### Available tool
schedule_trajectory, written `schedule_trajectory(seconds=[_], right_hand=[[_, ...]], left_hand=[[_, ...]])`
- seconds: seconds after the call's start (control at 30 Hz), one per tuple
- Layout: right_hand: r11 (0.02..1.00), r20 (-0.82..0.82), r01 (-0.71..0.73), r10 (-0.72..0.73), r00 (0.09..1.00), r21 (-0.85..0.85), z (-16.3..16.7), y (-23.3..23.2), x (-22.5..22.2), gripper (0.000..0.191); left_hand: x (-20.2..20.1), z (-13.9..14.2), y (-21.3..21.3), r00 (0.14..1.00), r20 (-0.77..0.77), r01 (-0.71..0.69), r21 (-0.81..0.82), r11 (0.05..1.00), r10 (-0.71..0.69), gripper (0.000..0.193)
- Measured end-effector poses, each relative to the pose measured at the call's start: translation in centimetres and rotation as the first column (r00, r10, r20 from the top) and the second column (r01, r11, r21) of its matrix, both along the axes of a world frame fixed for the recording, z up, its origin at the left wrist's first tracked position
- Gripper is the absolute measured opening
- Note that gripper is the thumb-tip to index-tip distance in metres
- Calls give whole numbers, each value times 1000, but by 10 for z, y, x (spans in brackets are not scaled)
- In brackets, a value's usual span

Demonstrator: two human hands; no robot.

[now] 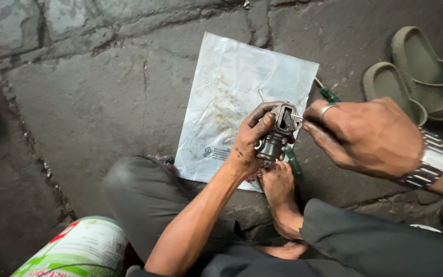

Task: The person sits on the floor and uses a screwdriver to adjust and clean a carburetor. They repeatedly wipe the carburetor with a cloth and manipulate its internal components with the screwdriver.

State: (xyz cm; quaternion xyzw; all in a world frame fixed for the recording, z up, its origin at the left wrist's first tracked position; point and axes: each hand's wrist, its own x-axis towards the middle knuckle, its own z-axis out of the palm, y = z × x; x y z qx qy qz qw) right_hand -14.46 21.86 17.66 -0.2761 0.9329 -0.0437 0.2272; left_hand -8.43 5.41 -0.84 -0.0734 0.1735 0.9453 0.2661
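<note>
Seen from the head camera, a person sat on a cracked stone floor (103, 102) with a small grey metal part (278, 134) raised over a stained plastic sheet (232, 92). The left hand (249, 143) was wrapped round the part's lower barrel, thumb up its side, gripping it firmly. The part stood nearly upright, its long axis running from the lower left to the upper right, with its open boxy end pointing up and away from the person. The right hand (365, 136), wearing a ring and a wristwatch, came in from the right with its fingertips pinched at the part's top edge, apparently on a thin pin; what they held was too small to make out. A green-handled tool (329, 95) lay on the floor behind the hands, a pair of sandals (416, 72) sat at the upper right, and a bare foot (280, 195) rested just beneath the part.
</note>
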Motion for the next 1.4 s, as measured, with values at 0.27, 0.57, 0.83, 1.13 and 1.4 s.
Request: schedule_trajectory(seconds=[0.27, 0.57, 0.83, 1.13, 1.4], right_hand=[[986, 23, 36, -33, 999, -163, 3, 3, -5, 29], [963, -33, -20, 11, 999, -269, -19, 9, 6, 63], [933, -126, -96, 54, 991, -348, -30, 11, 4, 57], [964, -37, 11, -22, 999, -266, -35, 8, 4, 63], [968, 24, 57, -52, 998, -243, -30, 9, 3, 80]], left_hand=[[2, -2, 2, 1000, -18, -15, 43, 999, 16, 51], [8, 5, 5, 999, 34, -38, 73, 997, 36, 55], [21, 14, 4, 1000, 21, -6, 87, 996, 4, 56], [13, 27, -6, 999, -37, 8, 3, 1000, -8, 58], [-1, 28, -18, 988, -146, -68, -164, 984, 44, 68]])
